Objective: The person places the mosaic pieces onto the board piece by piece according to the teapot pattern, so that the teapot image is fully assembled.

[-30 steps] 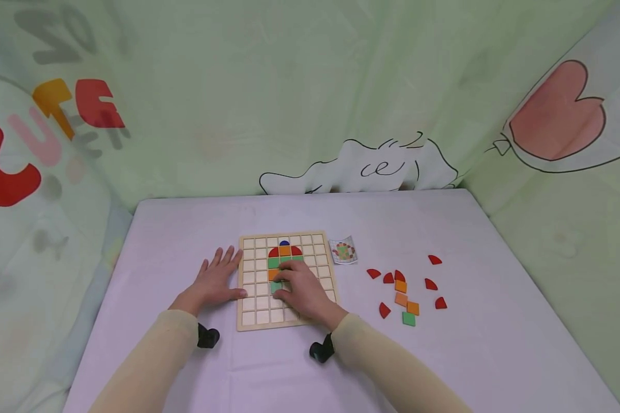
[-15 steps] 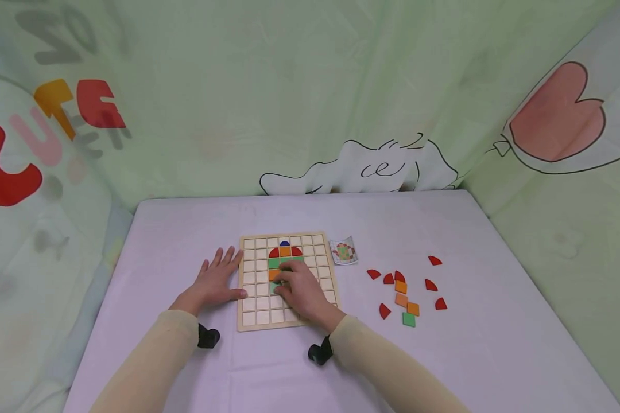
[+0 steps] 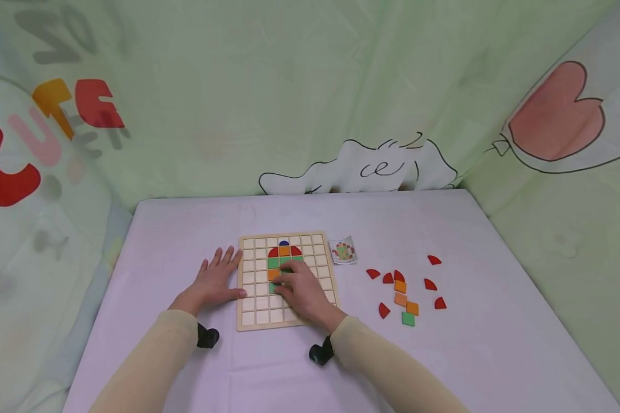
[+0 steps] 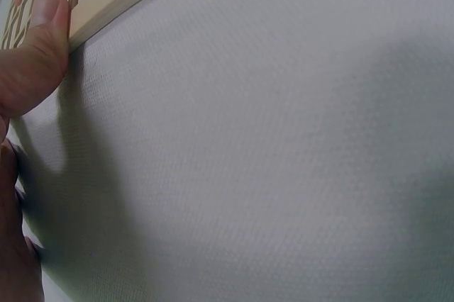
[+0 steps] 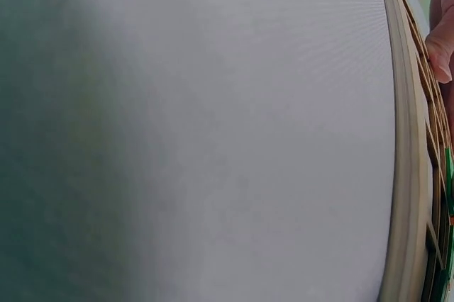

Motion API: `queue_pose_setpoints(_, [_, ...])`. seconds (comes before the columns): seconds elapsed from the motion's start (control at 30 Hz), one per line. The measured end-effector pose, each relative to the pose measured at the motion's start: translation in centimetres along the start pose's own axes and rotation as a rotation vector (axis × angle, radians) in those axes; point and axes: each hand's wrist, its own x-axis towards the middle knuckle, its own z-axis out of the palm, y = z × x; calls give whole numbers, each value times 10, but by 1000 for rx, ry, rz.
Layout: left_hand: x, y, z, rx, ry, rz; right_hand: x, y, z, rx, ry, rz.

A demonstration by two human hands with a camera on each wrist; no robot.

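A wooden grid board (image 3: 253, 327) lies on the table with a figure of flat tiles in its cells. My left hand (image 3: 214, 282), fingers spread, rests at the board's left edge; in the left wrist view its thumb (image 4: 47, 40) lies over the wooden rim. Over the middle of the board is my right hand (image 3: 306, 291), fingers bent, thumb and fingertips close to a green tile (image 3: 272, 288) and an orange tile (image 3: 273, 275). I cannot tell whether the right hand pinches a tile, as the fingers hide that spot. A blue half-round piece (image 3: 284, 244) tops the figure.
A small picture card (image 3: 343, 250) lies right of the board. Further right are scattered red quarter-round pieces (image 3: 430, 284), a few orange squares (image 3: 400, 286) and one loose green square (image 3: 408, 319). Printed cloth walls (image 3: 201, 115) enclose the table's back and sides.
The right thumb has shifted slightly right, showing more of the green tile beside it. The left hand and the loose pieces have stayed where they were.
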Motion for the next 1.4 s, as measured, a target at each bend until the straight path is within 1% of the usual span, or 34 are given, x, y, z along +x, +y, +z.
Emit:
queue_pose_setpoints(0.1, [0,0,0,-2,-5,-2,0,1,0,-8,-2,-11])
queue_pose_setpoints(0.2, [1,0,1,-3,-4,-2,-2,1,-2,-1,-15,-5])
queue_pose_setpoints(0.33, [1,0,1,0,-3,-8,-5,2,-8,54,-35,17])
queue_pose_setpoints(0.43, [1,1,1,-6,0,-8,-8,3,-16,119,-41,36])
queue_pose_setpoints(0.5, [0,0,0,-11,5,-5,-10,6,-21,139,-40,45])
queue_pose_setpoints(0.57, [0,0,0,-9,5,-5,-14,9,-27,158,-45,77])
queue_pose_setpoints(0.73, [0,0,0,-5,7,-3,-25,23,-42,189,-42,153])
queue_pose_setpoints(0.83, [0,0,0,-7,10,-3,-35,33,-53,179,-29,172])
queue_pose_setpoints(0.93, [0,-1,1,-5,12,-3,-45,45,-66,155,-11,173])
queue_pose_setpoints(1.0, [1,-1,1,-5,11,-4,-52,54,-74,142,7,160])
queue_pose_setpoints(1.17, [2,-2,2,-7,6,-10,-71,77,-93,143,46,147])
queue_pose_setpoints(1.27, [2,-2,2,-11,3,-10,-85,89,-103,141,57,165])
queue_pose_setpoints(1.4, [2,-2,1,-14,-1,-10,-105,105,-115,119,68,215])
